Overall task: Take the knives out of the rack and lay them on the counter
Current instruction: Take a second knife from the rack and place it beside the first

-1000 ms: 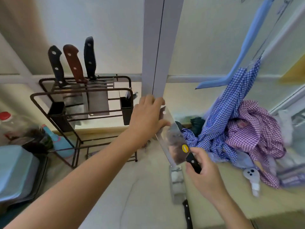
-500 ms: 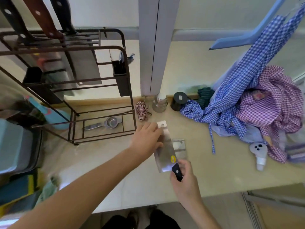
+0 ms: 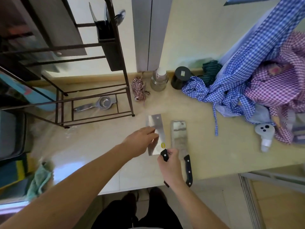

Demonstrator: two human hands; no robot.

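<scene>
Cleaver (image 3: 154, 129) is being set flat on the surface (image 3: 214, 129), just beside a second knife (image 3: 179, 139) already laid there. Right hand (image 3: 171, 166) is closed on its black handle; left hand (image 3: 140, 141) presses fingertips on the blade. Risks judged: fingers sliding onto the edge, blades knocking together, handles overhanging the front edge. More blades remain in the rack (image 3: 115, 47).

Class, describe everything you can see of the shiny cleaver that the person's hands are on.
The cleaver has a broad rectangular blade of bright, mirror-like metal with a hole near its far corner and a small yellow sticker near the handle end. Its black handle shows a pale rivet. It lies flat or nearly flat on the counter, pointing away from the person, beside a duller cleaver. The left hand rests on the blade; the right hand holds the handle.
</scene>
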